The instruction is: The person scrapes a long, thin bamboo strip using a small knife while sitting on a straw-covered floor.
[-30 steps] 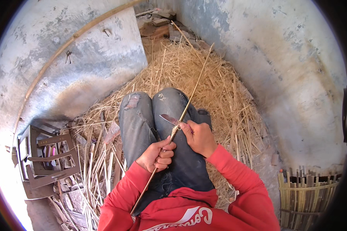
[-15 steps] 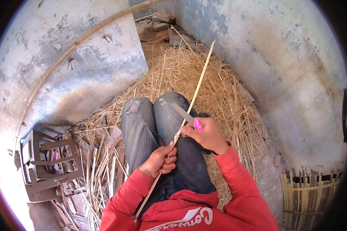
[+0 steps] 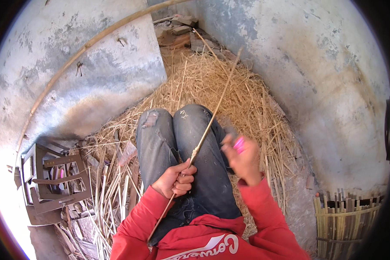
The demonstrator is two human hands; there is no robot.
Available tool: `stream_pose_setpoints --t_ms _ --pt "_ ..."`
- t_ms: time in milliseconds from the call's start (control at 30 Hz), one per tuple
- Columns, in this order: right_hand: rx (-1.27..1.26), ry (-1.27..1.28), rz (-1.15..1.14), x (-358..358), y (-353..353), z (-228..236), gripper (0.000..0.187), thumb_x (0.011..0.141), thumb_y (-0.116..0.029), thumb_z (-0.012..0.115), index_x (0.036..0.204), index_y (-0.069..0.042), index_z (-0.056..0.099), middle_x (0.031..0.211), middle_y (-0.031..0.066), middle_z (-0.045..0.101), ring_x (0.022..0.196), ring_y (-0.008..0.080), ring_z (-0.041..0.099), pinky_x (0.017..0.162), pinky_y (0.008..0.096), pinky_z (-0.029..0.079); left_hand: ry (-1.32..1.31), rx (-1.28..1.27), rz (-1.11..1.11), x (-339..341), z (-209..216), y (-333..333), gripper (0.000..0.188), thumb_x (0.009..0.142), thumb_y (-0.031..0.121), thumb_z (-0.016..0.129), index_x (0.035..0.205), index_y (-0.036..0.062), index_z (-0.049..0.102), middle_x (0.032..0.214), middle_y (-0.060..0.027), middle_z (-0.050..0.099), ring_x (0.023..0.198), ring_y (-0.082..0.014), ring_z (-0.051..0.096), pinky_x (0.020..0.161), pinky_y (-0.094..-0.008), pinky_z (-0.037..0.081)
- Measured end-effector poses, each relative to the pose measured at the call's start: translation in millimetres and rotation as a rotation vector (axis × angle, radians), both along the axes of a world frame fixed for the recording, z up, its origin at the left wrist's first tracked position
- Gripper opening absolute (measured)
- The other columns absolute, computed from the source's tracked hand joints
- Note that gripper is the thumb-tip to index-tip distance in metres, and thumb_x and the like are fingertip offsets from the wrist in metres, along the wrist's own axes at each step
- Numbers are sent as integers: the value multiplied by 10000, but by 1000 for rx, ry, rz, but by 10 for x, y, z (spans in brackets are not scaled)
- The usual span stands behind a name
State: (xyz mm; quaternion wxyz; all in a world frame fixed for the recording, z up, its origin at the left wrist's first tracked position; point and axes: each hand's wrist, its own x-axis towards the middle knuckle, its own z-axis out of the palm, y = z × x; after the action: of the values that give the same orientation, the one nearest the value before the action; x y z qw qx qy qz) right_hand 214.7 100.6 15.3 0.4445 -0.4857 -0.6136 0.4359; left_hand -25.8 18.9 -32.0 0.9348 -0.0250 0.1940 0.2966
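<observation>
1. Walls [image 3: 316, 86]: far L and far R, meeting behind the straw [image 3: 258, 119], which fills the floor beyond and to both sides of the legs [image 3: 158, 134].

2. Legs: bent, centre; knees far, side by side. Strip crosses above the R thigh.

3. Strip [image 3: 214, 114]: long, thin. Axis diag., near L to far R. Near end by the lap, next to the L sleeve [image 3: 136, 212]; far end above the straw, toward the wall corner. Longer span lies on the far side of the L-hand grip.

4. L hand [image 3: 176, 180]: clenched around strip, thumb up along it, approx. lower third. This is the nearer hand: direct contact.

5. R hand [image 3: 243, 158]: R of strip, clear gap btwn; no contact. Fingers curled around knife. Strip's far span runs L of and past this hand. Outline blurred.

6. Knife [image 3: 239, 144]: pink handle in R hand; blade smeared, edge dir. can't tell. Apart from strip.

7. Curl [image 3: 195, 152]: small, pale, on strip just far of L hand, approx. level w/ R hand. Ref. pt. btwn hands: L hand near-L of it, R hand to its R.
</observation>
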Motion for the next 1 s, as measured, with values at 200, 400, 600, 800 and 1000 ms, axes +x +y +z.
stream_pose_setpoints --t_ms 200,400,600,800,1000 --pt "206 -187 -67 -47 363 -43 571 771 -340 936 1107 -28 596 743 -8 623 571 81 515 525 281 443 -230 -102 -49 26 -124 -67 499 1128 510 323 758 179 374 561 66 257 433 -38 204 339 -208 171" --pt "245 -177 -113 -291 529 -161 665 722 -441 960 1074 -42 560 754 46 631 599 127 567 552 328 473 -272 -96 -45 76 -136 -55 493 1129 502 325 763 175 374 567 64 274 444 -40 235 343 -205 187" --pt "286 -174 -200 -206 879 -202 467 925 -399 796 1092 -12 593 787 108 684 682 210 644 627 371 508 -172 -49 -38 59 -133 -84 490 1124 515 344 770 177 374 573 67 268 453 -39 220 344 -207 183" --pt "461 -227 -106 -11 877 -157 309 1050 -218 613 1292 -33 667 846 116 716 696 241 669 652 358 515 -141 -28 -36 64 -116 -90 488 1123 514 353 770 178 374 578 71 260 455 -39 213 346 -210 180" --pt "518 -300 26 81 1191 -245 361 1017 -126 617 1370 -68 667 818 210 672 618 230 609 611 371 488 76 62 -32 89 2 -92 468 1120 517 368 812 166 395 587 72 257 459 -38 201 355 -216 172"
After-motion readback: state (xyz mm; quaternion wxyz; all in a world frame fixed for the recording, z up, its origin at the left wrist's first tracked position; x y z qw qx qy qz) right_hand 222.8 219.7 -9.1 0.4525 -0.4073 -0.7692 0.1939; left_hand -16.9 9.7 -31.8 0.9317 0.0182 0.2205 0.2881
